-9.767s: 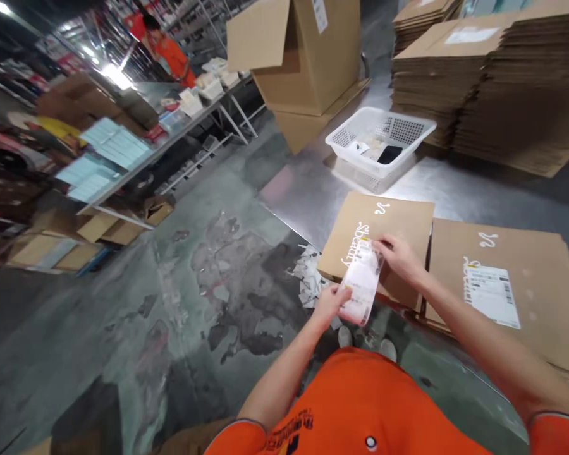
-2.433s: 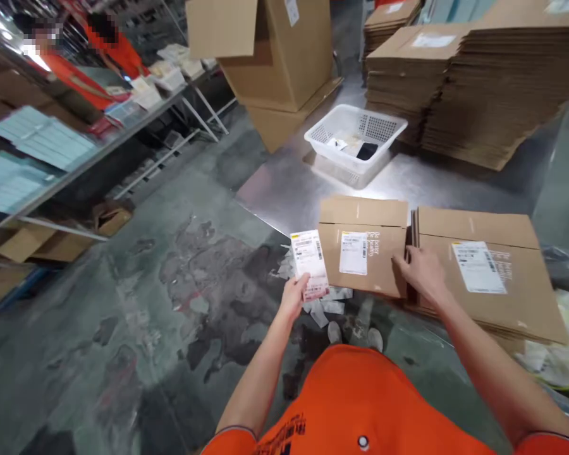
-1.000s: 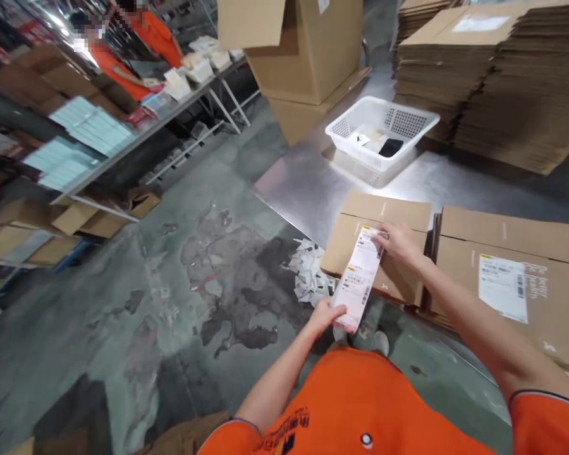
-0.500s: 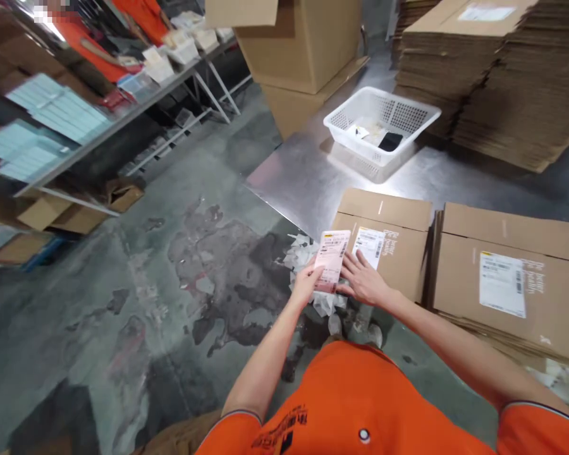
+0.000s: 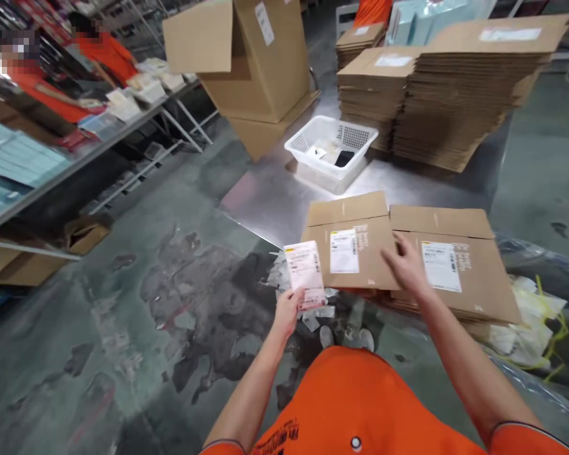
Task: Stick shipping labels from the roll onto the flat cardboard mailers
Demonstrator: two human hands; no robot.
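The left hand (image 5: 288,311) pinches a label sheet (image 5: 304,268). The right hand (image 5: 408,268) is at the edge of a labelled carton (image 5: 368,249) lying between the hands; whether it grips cannot be told.

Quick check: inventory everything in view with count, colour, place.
table: one, silver, centre
loose labels: count unclear, white-pink, in left hand
front carton stacks: two, brown, table's near edge
stuck labels: two, white, one per front stack
basket: one, white, behind front stacks, black item inside
tall carton stacks: several, brown, table's far right
open carton: one, brown, table's far left
paper scraps: many, white, on grey floor
crumpled wrapping: count unclear, whitish, far right
bench: one, grey, back left
blue packs: many, pale blue, mostly on bench
co-workers: at least two, orange shirts, at bench
own shirt: one, orange, bottom
shoes: two, pale, below table
left hand: one, bare, gripping loose labels
right hand: one, bare, where front stacks meet
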